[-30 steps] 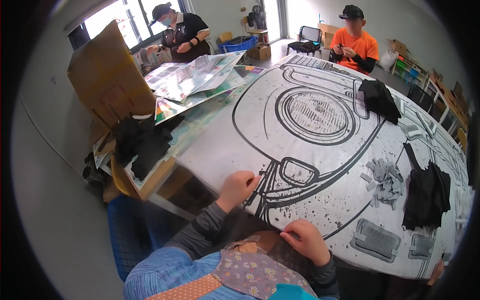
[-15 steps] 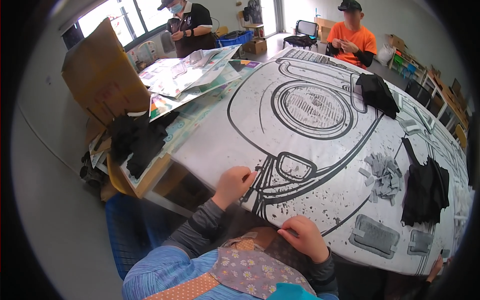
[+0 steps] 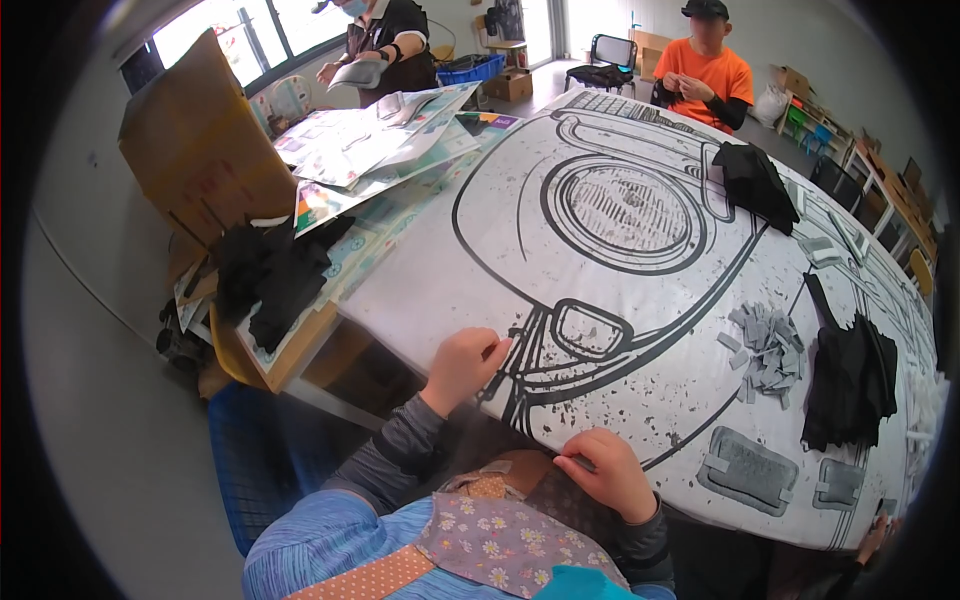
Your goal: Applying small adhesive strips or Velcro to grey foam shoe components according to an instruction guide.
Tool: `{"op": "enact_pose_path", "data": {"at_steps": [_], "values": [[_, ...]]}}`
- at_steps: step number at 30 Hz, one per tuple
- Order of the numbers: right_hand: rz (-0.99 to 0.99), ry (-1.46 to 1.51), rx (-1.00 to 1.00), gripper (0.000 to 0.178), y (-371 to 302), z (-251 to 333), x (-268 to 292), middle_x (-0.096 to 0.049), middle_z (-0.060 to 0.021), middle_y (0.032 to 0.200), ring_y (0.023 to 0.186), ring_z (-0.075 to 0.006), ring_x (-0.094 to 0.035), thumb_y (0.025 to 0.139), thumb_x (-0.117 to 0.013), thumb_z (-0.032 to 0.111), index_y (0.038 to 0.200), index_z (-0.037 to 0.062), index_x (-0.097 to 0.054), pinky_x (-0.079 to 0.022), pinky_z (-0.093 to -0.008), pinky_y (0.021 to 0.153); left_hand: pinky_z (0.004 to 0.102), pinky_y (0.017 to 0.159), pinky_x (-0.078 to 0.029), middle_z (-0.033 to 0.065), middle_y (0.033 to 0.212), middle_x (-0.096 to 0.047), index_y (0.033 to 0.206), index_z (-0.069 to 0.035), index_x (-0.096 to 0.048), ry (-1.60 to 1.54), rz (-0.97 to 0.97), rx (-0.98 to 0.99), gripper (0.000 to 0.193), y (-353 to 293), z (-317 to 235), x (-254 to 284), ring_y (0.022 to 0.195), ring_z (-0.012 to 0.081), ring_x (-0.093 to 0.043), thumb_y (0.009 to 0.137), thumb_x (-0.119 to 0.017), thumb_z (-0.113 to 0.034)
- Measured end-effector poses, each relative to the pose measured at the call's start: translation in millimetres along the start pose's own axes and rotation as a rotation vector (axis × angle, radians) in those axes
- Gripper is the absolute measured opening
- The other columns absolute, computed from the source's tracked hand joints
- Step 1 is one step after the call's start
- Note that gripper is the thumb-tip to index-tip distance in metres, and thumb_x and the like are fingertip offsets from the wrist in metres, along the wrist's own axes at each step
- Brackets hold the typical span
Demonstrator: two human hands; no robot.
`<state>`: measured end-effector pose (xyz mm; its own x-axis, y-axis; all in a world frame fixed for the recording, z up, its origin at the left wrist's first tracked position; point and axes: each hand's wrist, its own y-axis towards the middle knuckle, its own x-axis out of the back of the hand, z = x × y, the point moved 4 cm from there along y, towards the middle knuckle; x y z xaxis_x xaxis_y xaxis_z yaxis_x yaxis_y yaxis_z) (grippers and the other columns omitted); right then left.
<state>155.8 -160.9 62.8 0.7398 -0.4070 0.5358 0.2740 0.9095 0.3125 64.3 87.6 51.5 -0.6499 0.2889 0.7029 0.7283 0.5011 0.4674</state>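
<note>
At the printed table's near edge, the left hand and right hand are being curled narrowly; whether anything is held cannot be told.

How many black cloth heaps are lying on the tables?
3: left heap, by the cardboard box; right heap, beside the grey strips; rear heap, beyond them. More may be hidden.

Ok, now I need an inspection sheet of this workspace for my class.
Surface: white sheet, black line drawing.
Work items: large gray pad, smaller gray pad, gray strip pile, right side.
Clutter: black cloth right; printed boards stacked far left.
Hands: left hand and right hand at the near edge; grip contents unclear.
Cables: nothing seen on the sheet.
Surroundings: person in orange, person in black, upright cardboard, blue crate.
</note>
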Motion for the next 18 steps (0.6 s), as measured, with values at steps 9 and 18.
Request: {"op": "enact_pose_path", "data": {"at_steps": [9, 18], "values": [[-0.005, 0.003, -0.013, 0.013, 2.5, -0.6, 0.7, -0.063, -0.0104, 0.079, 0.077, -0.0316, -0.06, 0.083, -0.074, 0.015, 0.083, 0.0052, -0.065, -0.048, -0.04, 0.069, 0.0298, 0.07, -0.049, 0.0072, 0.083, -0.067, 0.099, -0.003, -0.065, -0.535, -0.027, 0.334, 0.02, 3.9, 44.1, -5.9, 0.079, 0.0163, -0.064, 0.094, -0.066, -0.023], [0.03, -0.043, -0.057, 0.013, 1.7, -7.9, -2.5, -0.064, -0.0092, 0.08, 0.076, -0.0277, -0.062, 0.08, -0.076, 0.011, 0.084, 0.0045, -0.066, -0.049, -0.0362, 0.066, 0.0225, 0.058, -0.034, -0.0039, 0.083, -0.05, 0.107, -0.011, -0.062, -0.919, -0.741, 0.657, 0.016, 175.7, 231.3, 154.6, 0.069, 0.0032, -0.043, 0.091, -0.059, -0.014]]}}
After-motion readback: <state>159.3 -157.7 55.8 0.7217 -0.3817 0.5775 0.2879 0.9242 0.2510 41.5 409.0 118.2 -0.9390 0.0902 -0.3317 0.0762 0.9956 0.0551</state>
